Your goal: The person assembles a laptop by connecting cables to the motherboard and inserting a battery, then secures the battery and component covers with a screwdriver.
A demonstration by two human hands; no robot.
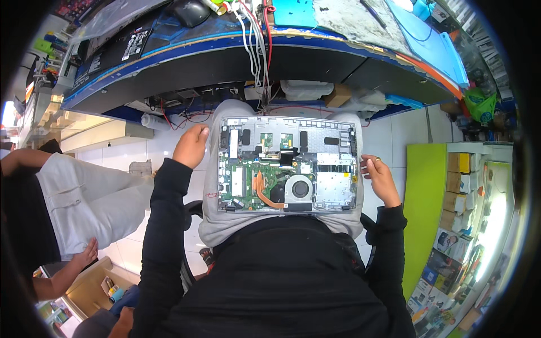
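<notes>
An opened grey laptop base point(332, 186) lies across my lap, its green circuit board point(231, 177), copper heat pipe point(262, 191) and round fan point(298, 191) exposed. My left hand point(191, 143) is just off its upper left side, fingers curled together; what they hold, if anything, is hidden. My right hand point(379, 179) is beside the right edge, fingers slightly bent and apart, a ring on one finger.
A workbench point(304, 73) with mats, a mouse point(189, 12) and cables point(253, 50) spans the front. Another person point(96, 208) in light trousers is close on my left, a hand near the thigh. A green panel point(422, 219) and a lit display case point(484, 242) stand right.
</notes>
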